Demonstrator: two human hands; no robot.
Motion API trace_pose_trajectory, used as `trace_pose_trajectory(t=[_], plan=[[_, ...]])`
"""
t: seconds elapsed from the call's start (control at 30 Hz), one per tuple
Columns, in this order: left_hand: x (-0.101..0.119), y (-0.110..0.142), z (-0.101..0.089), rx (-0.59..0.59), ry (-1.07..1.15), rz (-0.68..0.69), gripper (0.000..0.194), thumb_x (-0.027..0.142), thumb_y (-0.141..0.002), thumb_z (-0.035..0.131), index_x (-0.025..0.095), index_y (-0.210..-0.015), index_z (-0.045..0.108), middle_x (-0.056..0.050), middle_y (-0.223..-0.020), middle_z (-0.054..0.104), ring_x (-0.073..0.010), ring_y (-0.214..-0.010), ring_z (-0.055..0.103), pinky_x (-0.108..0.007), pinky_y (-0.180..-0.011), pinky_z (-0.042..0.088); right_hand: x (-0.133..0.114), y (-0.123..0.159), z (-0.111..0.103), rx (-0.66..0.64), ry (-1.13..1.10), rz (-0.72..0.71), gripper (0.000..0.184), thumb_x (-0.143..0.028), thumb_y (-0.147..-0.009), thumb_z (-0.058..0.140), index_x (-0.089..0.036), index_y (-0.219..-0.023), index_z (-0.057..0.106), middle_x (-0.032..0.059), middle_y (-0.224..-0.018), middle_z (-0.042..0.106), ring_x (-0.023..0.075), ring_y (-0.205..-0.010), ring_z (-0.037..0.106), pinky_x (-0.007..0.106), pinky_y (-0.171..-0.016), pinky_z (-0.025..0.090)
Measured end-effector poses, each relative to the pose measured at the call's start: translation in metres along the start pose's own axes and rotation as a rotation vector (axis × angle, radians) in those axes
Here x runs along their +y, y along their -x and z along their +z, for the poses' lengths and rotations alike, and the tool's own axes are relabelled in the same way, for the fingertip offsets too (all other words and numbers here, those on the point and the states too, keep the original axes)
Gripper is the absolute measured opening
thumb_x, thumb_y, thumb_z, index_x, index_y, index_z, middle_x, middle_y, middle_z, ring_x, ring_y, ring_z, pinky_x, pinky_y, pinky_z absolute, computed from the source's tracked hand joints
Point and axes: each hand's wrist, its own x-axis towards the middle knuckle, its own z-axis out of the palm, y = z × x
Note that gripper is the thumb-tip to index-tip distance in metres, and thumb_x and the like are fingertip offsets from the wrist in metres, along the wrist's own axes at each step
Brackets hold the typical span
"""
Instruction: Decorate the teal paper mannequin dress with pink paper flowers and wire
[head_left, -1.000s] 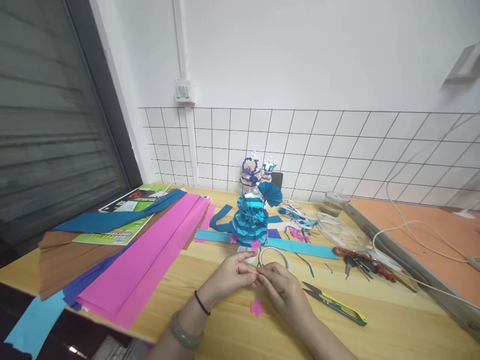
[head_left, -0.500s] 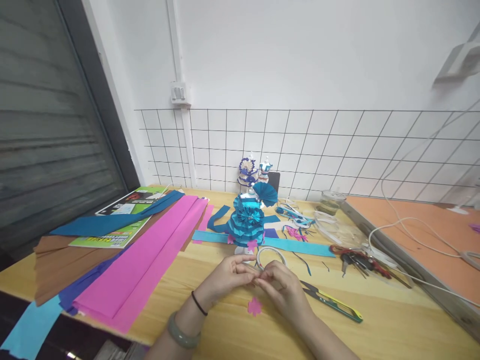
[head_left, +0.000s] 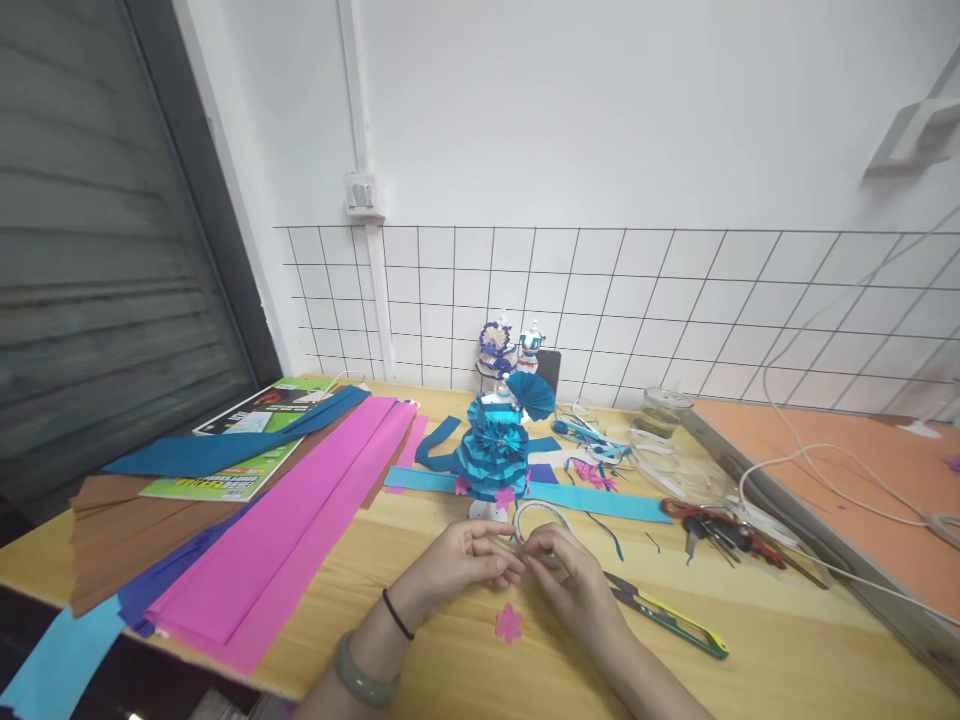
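Observation:
My left hand [head_left: 463, 562] and my right hand [head_left: 571, 578] meet over the front of the table, fingertips almost touching. Both are closed, the fingers pinched around something thin and pale that is too small to make out. Just behind them lies a white roll of tape [head_left: 564, 508], partly covered by my fingers. A pink paper flower [head_left: 509, 623] rests on the wood below my hands. Beyond stands a doll figure in a ruffled teal paper dress [head_left: 491, 450], with pink flowers at its hem and a teal paper fan at its shoulder.
Green-handled snips [head_left: 671, 622] lie right of my right hand. Pink paper [head_left: 285, 520], brown paper [head_left: 142, 540] and a magazine [head_left: 199, 485] cover the left side. A light blue strip [head_left: 607, 502] crosses behind the hands. Keys and tools [head_left: 724, 530] and a glass jar [head_left: 661, 412] sit right.
My hands stay together, while the fingers shift slightly: the left fingertips now reach further toward the right hand. The view tilts a little, and the objects on the table stay in place.

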Motion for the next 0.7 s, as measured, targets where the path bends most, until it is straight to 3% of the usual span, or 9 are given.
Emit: trace_pose_trajectory(t=[0.37, 0.7], plan=[[-0.0009, -0.0009, -0.0007, 0.001, -0.027, -0.001, 0.051, 0.027, -0.063, 0.071, 0.009, -0.108, 0.056, -0.011, -0.077, 0.067, -0.0148, -0.065, 0.061, -0.029, -0.066, 0.045, 0.0036, 0.0042, 0.0007, 0.022, 0.037, 0.012, 0.018, -0.024, -0.088, 0.043, -0.018, -0.096, 0.058, 0.0077, -0.082, 0.065, 0.0166, -0.076, 0.062, 0.027, -0.067, 0.051], [0.0018, -0.0001, 0.0021, 0.005, -0.046, 0.005, 0.048, 0.027, -0.063, 0.071, 0.010, -0.106, 0.058, -0.007, -0.069, 0.066, -0.0123, -0.059, 0.059, -0.027, -0.064, 0.045, -0.0003, 0.0028, 0.0003, -0.010, 0.010, -0.014, 0.020, -0.024, -0.084, 0.050, -0.020, -0.102, 0.055, 0.0038, -0.073, 0.061, 0.0150, -0.068, 0.058, 0.025, -0.062, 0.049]])
